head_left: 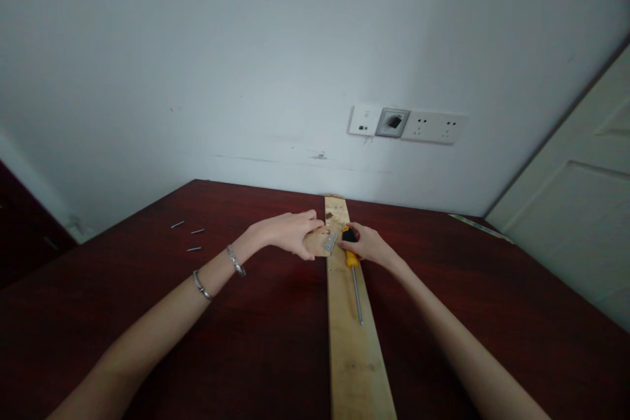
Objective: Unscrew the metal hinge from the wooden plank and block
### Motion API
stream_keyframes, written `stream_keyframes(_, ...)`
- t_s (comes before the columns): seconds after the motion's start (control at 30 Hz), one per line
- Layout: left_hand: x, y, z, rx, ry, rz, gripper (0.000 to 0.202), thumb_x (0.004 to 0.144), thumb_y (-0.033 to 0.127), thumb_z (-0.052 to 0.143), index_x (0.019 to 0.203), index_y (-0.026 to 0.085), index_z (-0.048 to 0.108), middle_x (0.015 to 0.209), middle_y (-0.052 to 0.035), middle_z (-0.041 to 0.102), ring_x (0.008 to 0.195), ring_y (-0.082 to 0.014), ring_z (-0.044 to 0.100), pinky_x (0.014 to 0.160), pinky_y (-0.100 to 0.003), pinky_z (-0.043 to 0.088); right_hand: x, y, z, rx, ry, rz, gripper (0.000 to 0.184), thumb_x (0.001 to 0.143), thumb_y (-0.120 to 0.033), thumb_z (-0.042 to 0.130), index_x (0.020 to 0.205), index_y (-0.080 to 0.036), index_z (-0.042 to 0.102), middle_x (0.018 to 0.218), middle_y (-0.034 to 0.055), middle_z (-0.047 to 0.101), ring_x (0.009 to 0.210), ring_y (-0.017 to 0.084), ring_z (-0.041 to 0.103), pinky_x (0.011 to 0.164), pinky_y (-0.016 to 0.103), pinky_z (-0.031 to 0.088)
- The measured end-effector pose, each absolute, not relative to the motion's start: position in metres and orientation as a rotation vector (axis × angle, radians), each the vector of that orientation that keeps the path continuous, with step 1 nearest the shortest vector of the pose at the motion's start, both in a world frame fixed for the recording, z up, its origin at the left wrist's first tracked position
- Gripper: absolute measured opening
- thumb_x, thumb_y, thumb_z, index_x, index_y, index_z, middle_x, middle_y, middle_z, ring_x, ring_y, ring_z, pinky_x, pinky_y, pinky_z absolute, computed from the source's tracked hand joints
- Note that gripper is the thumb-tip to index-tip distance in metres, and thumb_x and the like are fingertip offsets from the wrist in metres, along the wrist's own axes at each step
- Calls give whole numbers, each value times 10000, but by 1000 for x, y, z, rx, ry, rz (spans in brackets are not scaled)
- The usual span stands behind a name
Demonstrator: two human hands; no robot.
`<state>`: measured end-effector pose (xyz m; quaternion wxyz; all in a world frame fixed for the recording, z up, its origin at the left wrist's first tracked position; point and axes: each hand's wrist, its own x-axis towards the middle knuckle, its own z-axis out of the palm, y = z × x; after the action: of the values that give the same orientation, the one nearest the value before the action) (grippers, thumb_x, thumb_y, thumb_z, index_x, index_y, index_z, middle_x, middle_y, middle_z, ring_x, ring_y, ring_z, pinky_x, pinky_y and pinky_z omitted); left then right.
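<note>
A long pale wooden plank [354, 341] lies lengthwise on the dark red table [147, 315]. My left hand [285, 233] is closed on a small wooden block [315, 243] held against the plank's left side, with a small metal bracket [330, 242] at the joint. My right hand [368, 244] grips the yellow and black handle of a screwdriver [353, 272]. Its steel shaft points back toward me along the plank. Two silver bracelets sit on my left wrist.
Three loose screws [191, 236] lie on the table to the left. A wall with a row of sockets [408, 125] stands behind the table. A white door [581, 197] is at the right.
</note>
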<state>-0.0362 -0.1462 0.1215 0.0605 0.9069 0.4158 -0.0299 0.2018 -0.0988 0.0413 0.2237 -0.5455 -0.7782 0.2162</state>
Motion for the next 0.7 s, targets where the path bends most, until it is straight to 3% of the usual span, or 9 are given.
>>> stream_keyframes(0.2, -37, -145, 119, 2765, 1247, -72, 740, 687, 564, 643, 1300, 197, 449, 1202, -90, 468, 907, -201, 532, 743, -296, 428, 205, -95, 39, -1532, -2160, 541, 647, 732, -504, 662, 1253, -132, 568, 905, 103, 657, 794, 218, 630, 707, 320, 492)
stream_keyframes(0.33, -36, -146, 120, 2775, 1252, -54, 731, 685, 543, 652, 1292, 188, 452, 1182, -91, 470, 878, -194, 529, 716, -295, 419, 205, -96, 52, -1453, -2042, 356, 415, 791, -448, 591, 1065, -147, 671, 946, 117, 637, 810, 203, 599, 755, 334, 473)
stream_keyframes(0.4, -35, -147, 121, 2791, 1237, -14, 719, 693, 502, 654, 1301, 185, 439, 1154, -88, 478, 889, -197, 528, 702, -289, 413, 203, -99, 62, -1318, -2010, 482, 336, 814, -411, 552, 963, -147, 695, 942, 107, 653, 768, 180, 588, 723, 319, 470)
stream_keyframes(0.53, -33, -148, 121, 2844, 1196, 106, 671, 710, 435, 656, 1290, 175, 442, 1119, -87, 481, 936, -206, 517, 736, -287, 414, 199, -109, 78, -1052, -2067, 1026, 392, 806, -490, 559, 919, -146, 712, 882, 67, 691, 719, 160, 578, 614, 272, 445)
stream_keyframes(0.7, -30, -146, 117, 2902, 1155, 164, 601, 703, 396, 668, 1217, 147, 479, 1108, -96, 486, 965, -214, 505, 775, -290, 422, 198, -113, 78, -995, -2132, 1167, 396, 786, -514, 596, 782, -132, 701, 706, 20, 644, 627, 122, 518, 593, 257, 398)
